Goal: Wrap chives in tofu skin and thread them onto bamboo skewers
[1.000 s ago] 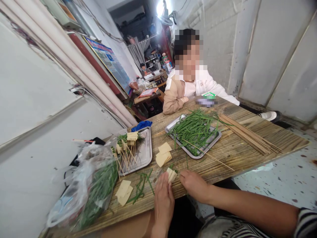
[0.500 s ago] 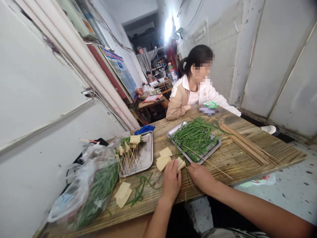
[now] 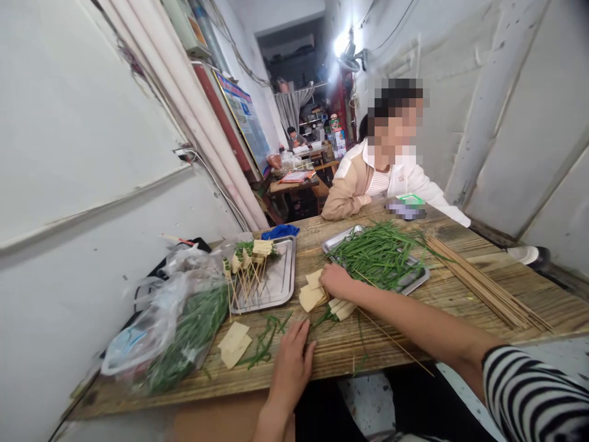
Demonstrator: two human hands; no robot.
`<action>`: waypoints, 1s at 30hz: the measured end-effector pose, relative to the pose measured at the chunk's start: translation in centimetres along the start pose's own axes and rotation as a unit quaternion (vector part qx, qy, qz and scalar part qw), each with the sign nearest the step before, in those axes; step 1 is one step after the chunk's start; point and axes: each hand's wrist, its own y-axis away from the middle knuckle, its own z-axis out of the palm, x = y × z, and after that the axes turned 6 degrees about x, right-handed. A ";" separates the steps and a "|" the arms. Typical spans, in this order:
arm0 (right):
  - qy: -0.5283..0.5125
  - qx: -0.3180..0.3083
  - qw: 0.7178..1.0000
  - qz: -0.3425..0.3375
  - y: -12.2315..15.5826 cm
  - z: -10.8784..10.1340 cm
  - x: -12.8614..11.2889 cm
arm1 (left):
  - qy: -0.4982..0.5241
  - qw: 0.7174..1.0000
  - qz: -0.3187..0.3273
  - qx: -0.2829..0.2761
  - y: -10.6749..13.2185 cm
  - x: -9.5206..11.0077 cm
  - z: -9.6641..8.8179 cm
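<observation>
My right hand [image 3: 338, 281] is over the small stack of pale yellow tofu sheets [image 3: 311, 296], its curled fingers closed on the edge of the upper tofu sheet [image 3: 315, 279]. Just below its wrist lie several tofu-sheet rolls [image 3: 343, 309] with green chives poking from them; a skewer [image 3: 396, 341] runs toward the table's front edge close by. My left hand [image 3: 292, 362] rests at the front edge of the table, fingers stretched out, holding nothing. Left of it are loose chives [image 3: 262, 347] and more tofu sheets [image 3: 234, 344].
A metal tray [image 3: 284, 288] holds finished skewers [image 3: 246, 264]. Another tray [image 3: 421, 280] carries a heap of cut chives [image 3: 377, 252]. Bare skewers [image 3: 488, 282] lie on the right. Plastic bags with greens [image 3: 188, 334] sit left. A person [image 3: 354, 184] sits across the wooden table [image 3: 460, 334].
My left hand has let go of the rolls and moved back toward the table edge. My right hand has left the rolls and reached across to the tofu sheets. The view has shifted slightly.
</observation>
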 end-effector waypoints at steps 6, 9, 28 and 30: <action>-0.019 -0.005 0.999 0.042 -1.5 1.0 0.6 | -0.051 0.997 0.052 0.015 1.6 -6.8 -2.8; -0.036 0.015 0.995 0.092 -1.5 -0.2 0.9 | -0.092 0.994 0.044 0.025 1.4 -9.9 -4.1; -0.255 0.068 0.955 0.132 -1.5 -4.4 2.6 | -0.008 0.993 -0.023 0.114 1.5 -4.0 -1.4; -0.245 0.106 0.955 0.132 -0.9 -5.3 1.5 | -0.011 0.990 -0.042 0.135 1.5 -3.2 -1.7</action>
